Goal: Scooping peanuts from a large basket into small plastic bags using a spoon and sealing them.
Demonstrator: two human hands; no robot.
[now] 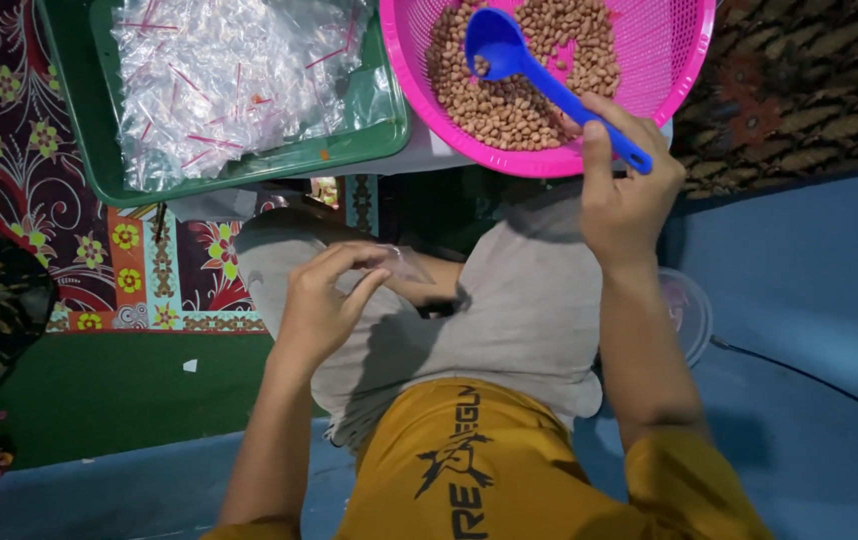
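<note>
**Scoop in right hand over peanut basket, small bag pinched in left**

Floor scene: patterned floral mat [139, 260] at left, blue mattress or pad [809, 300] at right, person seated with grey-clad knee up. Going left to right. Green tray [99, 170] top left, holding a heap of clear plastic bags [229, 70] with pink strips. Left hand [324, 305] sits low over the knee, fingers pinched on a small clear plastic bag [404, 262]; bag mouth looks to face up-right, hard to be sure, film is see-through. Pink basket [669, 70] top centre-right, part filled with peanuts [509, 100]. Right hand [624, 190] clenched round the handle end of the blue scoop [539, 75].

Key relation: scoop's long axis runs diagonal, handle lower-right at the hand, bowl upper-left, resting on the peanuts. Bowl points away from the person, toward the tray side. Bag lies below and left of the scoop bowl, well apart, nearer the left hand. Right hand is the nearer one to the basket, at its near rim. Clear round lid or container [691, 315] partly hidden behind the right forearm.
</note>
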